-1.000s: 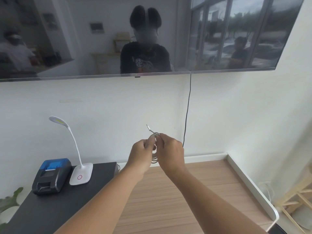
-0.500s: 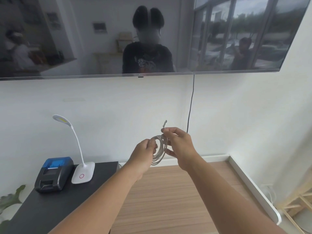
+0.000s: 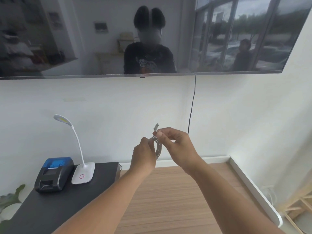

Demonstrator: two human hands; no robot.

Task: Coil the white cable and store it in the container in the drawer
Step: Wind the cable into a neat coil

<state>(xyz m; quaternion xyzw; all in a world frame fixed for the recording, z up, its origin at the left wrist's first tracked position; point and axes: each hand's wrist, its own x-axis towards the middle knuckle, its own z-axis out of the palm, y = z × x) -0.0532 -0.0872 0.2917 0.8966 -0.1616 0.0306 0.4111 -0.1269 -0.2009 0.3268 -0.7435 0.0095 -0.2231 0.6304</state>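
Note:
The white cable (image 3: 158, 147) hangs as a small coil of several loops in the air above a wooden desk. My left hand (image 3: 143, 154) pinches the coil's left side. My right hand (image 3: 177, 146) grips the cable near its end, and the plug sticks up above my thumb. Both hands are close together at mid-frame. No drawer or container is in view.
A wooden desktop (image 3: 168, 200) with a white raised edge (image 3: 249, 184) lies below my arms. To the left, a black cabinet top (image 3: 50, 208) carries a white desk lamp (image 3: 82, 173) and a blue-and-black printer (image 3: 54, 174). A dark screen (image 3: 67, 39) hangs on the wall, with a black cord (image 3: 192, 105) below it.
The coil went from bunched between both fists to hanging open. My right hand moved up and to the right with the plug end, and my hands separated slightly.

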